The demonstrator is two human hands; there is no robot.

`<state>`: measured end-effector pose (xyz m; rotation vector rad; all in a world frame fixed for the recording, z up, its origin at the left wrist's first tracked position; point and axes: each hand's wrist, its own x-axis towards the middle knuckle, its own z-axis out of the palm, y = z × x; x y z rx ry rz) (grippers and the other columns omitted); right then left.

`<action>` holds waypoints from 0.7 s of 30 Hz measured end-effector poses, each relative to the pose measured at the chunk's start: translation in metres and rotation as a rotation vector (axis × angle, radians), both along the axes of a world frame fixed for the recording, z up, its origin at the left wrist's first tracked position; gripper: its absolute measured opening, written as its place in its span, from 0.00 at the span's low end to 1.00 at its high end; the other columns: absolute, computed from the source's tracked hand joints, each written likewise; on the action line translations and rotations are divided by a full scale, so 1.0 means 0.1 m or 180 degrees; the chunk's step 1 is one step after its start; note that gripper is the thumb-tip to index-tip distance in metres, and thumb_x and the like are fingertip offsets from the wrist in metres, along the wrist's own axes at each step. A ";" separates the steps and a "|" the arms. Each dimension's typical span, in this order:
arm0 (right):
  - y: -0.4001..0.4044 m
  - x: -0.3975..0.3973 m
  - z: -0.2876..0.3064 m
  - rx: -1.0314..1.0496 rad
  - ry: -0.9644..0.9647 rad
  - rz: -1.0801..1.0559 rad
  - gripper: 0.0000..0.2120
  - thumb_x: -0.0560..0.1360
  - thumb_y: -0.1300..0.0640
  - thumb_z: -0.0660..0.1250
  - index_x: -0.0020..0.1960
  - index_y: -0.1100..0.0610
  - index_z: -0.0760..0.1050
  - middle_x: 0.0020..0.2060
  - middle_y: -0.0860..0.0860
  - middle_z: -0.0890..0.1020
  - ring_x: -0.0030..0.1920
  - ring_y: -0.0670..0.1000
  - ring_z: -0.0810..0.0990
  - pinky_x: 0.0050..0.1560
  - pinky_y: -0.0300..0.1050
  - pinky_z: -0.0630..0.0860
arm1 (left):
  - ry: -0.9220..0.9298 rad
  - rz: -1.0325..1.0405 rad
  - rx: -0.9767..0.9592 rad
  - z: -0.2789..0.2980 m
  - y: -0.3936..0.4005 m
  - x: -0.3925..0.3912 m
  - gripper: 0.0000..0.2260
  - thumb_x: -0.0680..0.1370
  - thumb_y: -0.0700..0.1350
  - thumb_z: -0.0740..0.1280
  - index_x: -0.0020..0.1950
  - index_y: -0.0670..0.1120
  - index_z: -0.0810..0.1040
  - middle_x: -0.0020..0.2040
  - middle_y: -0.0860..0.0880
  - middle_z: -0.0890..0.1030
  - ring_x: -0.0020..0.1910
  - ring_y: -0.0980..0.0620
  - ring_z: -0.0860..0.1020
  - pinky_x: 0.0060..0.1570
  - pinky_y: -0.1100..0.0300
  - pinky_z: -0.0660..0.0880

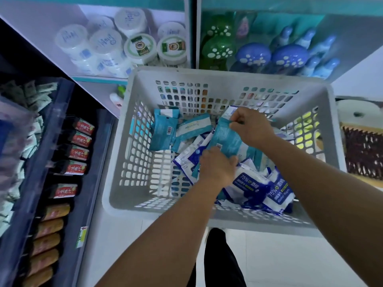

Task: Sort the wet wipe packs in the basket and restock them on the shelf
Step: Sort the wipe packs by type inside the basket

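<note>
Basket [217,79]: grey perforated plastic, on the floor under the shelves; the landmark for all below.
Teal pack [224,139]: held up near the basket's middle, above the loose pile, tilted, barcode end down.
Right hand [251,126]: fingers closed in a pinch on the pack's top sealed edge.
Left hand [217,166]: fingers curled at the pack's lower end; whether they clamp it or only steady it, I cannot tell.
Other teal packs [163,129]: leaning at the basket's far-left side.
Alcohol wipe packs [263,187]: white and blue, heaped at the near-right corner.
Handling, judged: soft film pouch, light, squashy, likely slick; sealed end flaps give the surest pinch, flat faces for stacking.
Shelf [128,48]: beyond the basket's far rim, holding white tubs; the slot for wipes is not evident.
</note>
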<state>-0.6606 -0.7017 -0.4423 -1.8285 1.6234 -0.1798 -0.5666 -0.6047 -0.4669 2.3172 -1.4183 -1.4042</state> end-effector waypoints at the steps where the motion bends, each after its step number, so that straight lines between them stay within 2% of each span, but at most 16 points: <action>1: 0.00 0.03 -0.01 0.0002 -0.0017 0.0031 0.03 0.75 0.59 0.66 0.45 0.52 0.73 0.40 0.48 0.78 0.41 0.50 0.76 0.43 0.44 0.72 | -0.0076 0.0297 -0.0223 0.02 -0.03 0.10 0.25 0.78 0.54 0.64 0.66 0.36 0.66 0.63 0.39 0.68 0.64 0.40 0.68 0.60 0.48 0.70; 3: 0.03 0.12 -0.02 0.0100 -0.0124 0.0161 0.02 0.75 0.59 0.66 0.46 0.52 0.74 0.42 0.48 0.79 0.43 0.49 0.76 0.43 0.42 0.71 | -0.0389 0.0444 -0.0662 0.07 -0.12 0.29 0.28 0.77 0.49 0.67 0.70 0.38 0.60 0.67 0.40 0.63 0.66 0.41 0.65 0.64 0.51 0.66; 5: 0.07 0.24 -0.04 0.0260 -0.0353 0.0248 0.02 0.75 0.59 0.67 0.46 0.53 0.74 0.42 0.48 0.79 0.43 0.48 0.77 0.43 0.40 0.69 | -0.0372 0.0391 -0.0767 0.08 -0.20 0.45 0.26 0.77 0.45 0.67 0.71 0.41 0.61 0.67 0.41 0.65 0.67 0.43 0.66 0.63 0.53 0.66; 7: 0.10 0.34 -0.07 0.0403 -0.0567 0.0234 0.02 0.75 0.60 0.68 0.46 0.54 0.76 0.41 0.48 0.80 0.41 0.46 0.77 0.43 0.38 0.70 | -0.0186 0.0364 -0.0779 0.06 -0.23 0.55 0.13 0.78 0.43 0.66 0.61 0.44 0.70 0.57 0.43 0.75 0.59 0.43 0.74 0.51 0.54 0.70; 8: 0.10 0.36 -0.08 0.0507 -0.0669 0.0198 0.02 0.75 0.61 0.68 0.46 0.55 0.76 0.41 0.49 0.80 0.41 0.46 0.77 0.44 0.38 0.71 | -0.0169 0.0329 -0.0797 0.05 -0.23 0.60 0.07 0.78 0.43 0.66 0.54 0.44 0.71 0.51 0.44 0.77 0.54 0.43 0.76 0.45 0.56 0.69; 10: 0.09 0.37 -0.11 0.0728 -0.0733 0.0185 0.05 0.75 0.61 0.68 0.51 0.56 0.78 0.46 0.51 0.82 0.46 0.48 0.79 0.51 0.41 0.75 | -0.0288 0.0156 -0.0826 0.01 -0.21 0.71 0.07 0.78 0.44 0.65 0.53 0.43 0.73 0.49 0.43 0.79 0.51 0.42 0.77 0.43 0.57 0.68; 12: 0.05 0.34 -0.14 0.0802 -0.0309 0.0438 0.12 0.76 0.61 0.67 0.59 0.56 0.77 0.56 0.52 0.81 0.56 0.50 0.79 0.61 0.44 0.73 | -0.0438 0.0039 -0.0803 -0.03 -0.18 0.82 0.10 0.78 0.45 0.65 0.56 0.41 0.74 0.51 0.41 0.79 0.51 0.41 0.77 0.46 0.54 0.71; 14: 0.04 0.29 -0.18 0.0728 0.0242 0.0877 0.16 0.77 0.61 0.64 0.65 0.55 0.74 0.63 0.52 0.77 0.62 0.52 0.76 0.64 0.46 0.71 | -0.0650 -0.0073 -0.0720 -0.10 -0.16 0.95 0.10 0.78 0.45 0.64 0.56 0.41 0.74 0.51 0.41 0.79 0.52 0.40 0.77 0.48 0.52 0.73; 17: 0.04 0.20 -0.29 0.0724 0.0757 0.1400 0.18 0.77 0.63 0.64 0.66 0.52 0.73 0.65 0.52 0.74 0.61 0.54 0.74 0.56 0.45 0.72 | -0.1089 -0.0068 -0.0497 -0.23 -0.15 1.19 0.09 0.79 0.43 0.63 0.57 0.42 0.74 0.50 0.43 0.79 0.51 0.41 0.78 0.46 0.52 0.73; 19: 0.04 0.14 -0.33 0.0805 0.1195 0.1613 0.22 0.76 0.65 0.65 0.67 0.51 0.71 0.64 0.54 0.72 0.58 0.56 0.73 0.51 0.46 0.72 | -0.1436 -0.0081 -0.0324 -0.28 -0.16 1.31 0.11 0.79 0.40 0.63 0.60 0.42 0.73 0.53 0.43 0.78 0.53 0.41 0.78 0.47 0.51 0.74; 21: 0.07 0.09 -0.36 0.0872 0.1636 0.1776 0.27 0.74 0.67 0.65 0.70 0.49 0.68 0.66 0.55 0.69 0.63 0.57 0.70 0.56 0.50 0.73 | -0.1670 -0.0296 -0.0314 -0.33 -0.16 1.34 0.17 0.79 0.42 0.65 0.67 0.41 0.69 0.61 0.41 0.74 0.60 0.42 0.73 0.56 0.49 0.73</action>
